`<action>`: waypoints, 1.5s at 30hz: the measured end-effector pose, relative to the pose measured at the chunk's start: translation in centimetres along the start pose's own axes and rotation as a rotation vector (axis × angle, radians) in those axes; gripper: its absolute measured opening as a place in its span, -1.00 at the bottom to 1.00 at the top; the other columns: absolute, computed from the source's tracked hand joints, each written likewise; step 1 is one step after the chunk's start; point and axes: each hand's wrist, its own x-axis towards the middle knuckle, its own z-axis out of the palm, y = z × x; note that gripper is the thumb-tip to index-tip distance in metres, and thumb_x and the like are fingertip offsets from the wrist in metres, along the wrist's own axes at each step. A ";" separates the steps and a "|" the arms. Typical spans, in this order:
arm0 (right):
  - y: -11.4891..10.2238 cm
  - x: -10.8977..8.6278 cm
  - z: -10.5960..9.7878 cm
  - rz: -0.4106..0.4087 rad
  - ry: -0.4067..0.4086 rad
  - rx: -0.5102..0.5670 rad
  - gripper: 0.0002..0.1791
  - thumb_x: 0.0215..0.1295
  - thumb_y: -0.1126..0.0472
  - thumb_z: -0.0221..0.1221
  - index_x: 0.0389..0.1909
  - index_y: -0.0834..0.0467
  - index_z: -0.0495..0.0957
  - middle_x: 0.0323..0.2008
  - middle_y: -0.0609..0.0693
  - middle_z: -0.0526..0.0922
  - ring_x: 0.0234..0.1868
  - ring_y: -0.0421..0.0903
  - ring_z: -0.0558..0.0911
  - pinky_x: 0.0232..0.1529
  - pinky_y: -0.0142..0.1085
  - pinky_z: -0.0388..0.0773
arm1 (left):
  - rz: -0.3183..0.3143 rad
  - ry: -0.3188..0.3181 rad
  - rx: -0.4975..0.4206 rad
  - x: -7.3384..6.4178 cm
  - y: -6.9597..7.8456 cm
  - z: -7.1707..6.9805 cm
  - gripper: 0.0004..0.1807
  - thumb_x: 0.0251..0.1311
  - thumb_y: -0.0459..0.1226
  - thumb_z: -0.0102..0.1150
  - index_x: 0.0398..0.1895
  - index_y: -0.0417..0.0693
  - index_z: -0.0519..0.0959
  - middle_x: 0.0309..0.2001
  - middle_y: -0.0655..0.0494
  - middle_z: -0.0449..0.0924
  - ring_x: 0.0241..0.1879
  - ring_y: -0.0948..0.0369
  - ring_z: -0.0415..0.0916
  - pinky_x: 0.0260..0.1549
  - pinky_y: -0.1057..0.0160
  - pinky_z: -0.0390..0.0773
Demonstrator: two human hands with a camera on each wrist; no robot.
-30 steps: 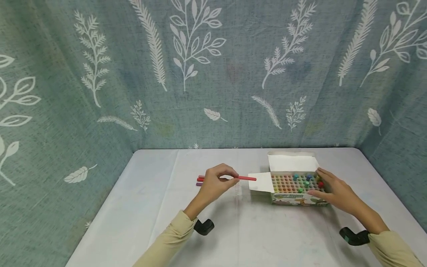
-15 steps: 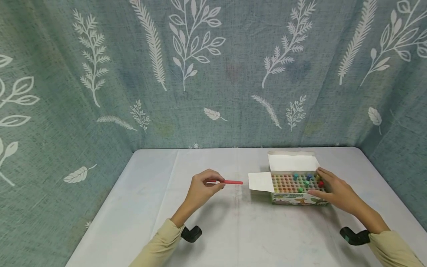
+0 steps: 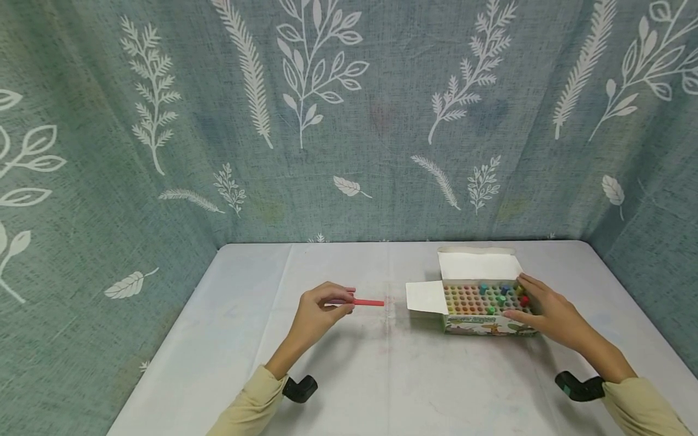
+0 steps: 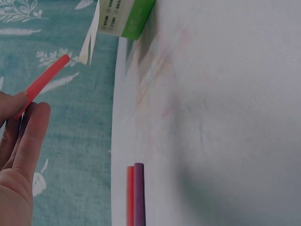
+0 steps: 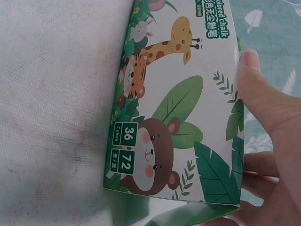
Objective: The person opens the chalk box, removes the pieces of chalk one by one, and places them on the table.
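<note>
My left hand (image 3: pixel 322 312) pinches a red chalk stick (image 3: pixel 369 302) between thumb and fingers, left of the chalk box. The stick points toward the box; in the left wrist view its free end is raised above the table. A second red chalk (image 4: pixel 130 195) and a purple chalk (image 4: pixel 139 195) lie side by side on the table, partly hidden by the hand in the head view. My right hand (image 3: pixel 553 312) grips the right end of the colored chalk box (image 3: pixel 488 325), thumb at the front edge. Several colored chalk ends stick up from the box's holed insert.
The box's white lid (image 3: pixel 480 266) stands up at the back, and a side flap (image 3: pixel 426 297) juts out to the left. A white cloth covers the table (image 3: pixel 436 387). A leaf-patterned green curtain (image 3: pixel 382 121) hangs behind it.
My left hand has moved left and slightly nearer, carrying the red chalk away from the box's side flap. My right hand and the box have stayed in place.
</note>
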 end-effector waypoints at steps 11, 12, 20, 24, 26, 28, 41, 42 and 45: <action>0.2 0.0 0.0 -0.001 -0.003 -0.015 0.03 0.16 -0.17 0.24 0.39 0.42 0.02 0.35 0.44 0.04 0.26 0.47 0.14 0.03 0.38 0.17 | 0.020 0.003 0.019 -0.9 -1.5 -1.2 -0.86 0.04 -0.46 0.32 -0.29 -0.33 0.67 -0.10 -0.13 0.60 -0.09 -0.04 0.54 -0.27 0.18 0.64; 0.2 0.0 0.0 0.000 -0.004 -0.016 0.04 0.16 -0.17 0.24 0.39 0.42 0.02 0.35 0.44 0.04 0.26 0.47 0.14 0.04 0.38 0.17 | 0.018 0.002 0.024 -0.9 -1.6 -1.3 -0.86 0.05 -0.46 0.32 -0.29 -0.32 0.67 -0.10 -0.13 0.60 -0.08 -0.04 0.53 -0.27 0.18 0.64; 0.3 -0.1 0.0 0.011 -0.006 -0.015 0.03 0.17 -0.17 0.24 0.40 0.41 0.00 0.36 0.43 0.03 0.26 0.47 0.14 0.02 0.38 0.18 | -0.023 0.005 0.010 -0.6 -2.4 -2.1 -0.86 0.05 -0.49 0.31 -0.29 -0.34 0.65 -0.09 -0.11 0.62 -0.04 -0.01 0.51 -0.23 0.17 0.63; 0.3 -0.2 0.1 0.012 -0.005 -0.004 0.03 0.17 -0.17 0.24 0.41 0.41 0.00 0.36 0.43 0.03 0.26 0.47 0.14 0.02 0.39 0.17 | -0.064 0.036 0.007 -0.6 -2.7 -2.4 -0.86 0.01 -0.55 0.30 -0.30 -0.39 0.65 -0.16 -0.22 0.59 -0.10 0.02 0.52 -0.25 0.17 0.64; 0.2 -0.2 0.1 0.013 -0.005 0.002 0.03 0.18 -0.16 0.24 0.41 0.40 0.00 0.36 0.43 0.03 0.26 0.47 0.13 0.02 0.39 0.17 | -0.078 0.047 0.000 -0.6 -3.0 -2.5 -0.85 0.00 -0.57 0.29 -0.30 -0.40 0.65 -0.18 -0.23 0.58 -0.13 0.00 0.53 -0.24 0.16 0.64; 0.2 -0.2 0.1 0.014 -0.004 0.004 0.03 0.17 -0.16 0.24 0.41 0.40 0.00 0.36 0.43 0.03 0.26 0.47 0.13 0.02 0.39 0.17 | -0.082 0.050 -0.001 -0.6 -3.3 -2.7 -0.85 0.01 -0.59 0.27 -0.30 -0.41 0.65 -0.19 -0.23 0.58 -0.15 -0.03 0.54 -0.23 0.16 0.63; 0.2 -0.1 0.0 0.009 0.002 0.001 0.03 0.17 -0.16 0.25 0.41 0.40 0.00 0.37 0.42 0.02 0.26 0.47 0.13 0.03 0.39 0.16 | -0.134 0.104 0.074 -0.1 -8.4 -4.2 -0.86 0.03 -0.49 0.32 -0.30 -0.29 0.69 -0.20 -0.16 0.61 -0.19 -0.06 0.61 -0.25 0.24 0.63; 0.2 -0.1 0.1 0.010 0.001 0.002 0.03 0.17 -0.16 0.25 0.41 0.40 0.00 0.37 0.42 0.02 0.26 0.47 0.13 0.03 0.39 0.16 | -0.144 0.115 0.085 -0.1 -8.6 -4.3 -0.86 0.01 -0.48 0.34 -0.31 -0.26 0.70 -0.21 -0.13 0.61 -0.20 -0.02 0.62 -0.26 0.26 0.63; 0.1 0.0 0.1 0.015 -0.002 -0.002 0.04 0.17 -0.17 0.24 0.41 0.40 0.00 0.37 0.41 0.02 0.26 0.47 0.13 0.03 0.39 0.16 | -0.186 0.140 0.101 0.0 -9.0 -4.4 -0.88 -0.01 -0.48 0.36 -0.35 -0.23 0.70 -0.24 -0.09 0.62 -0.24 0.03 0.63 -0.31 0.27 0.64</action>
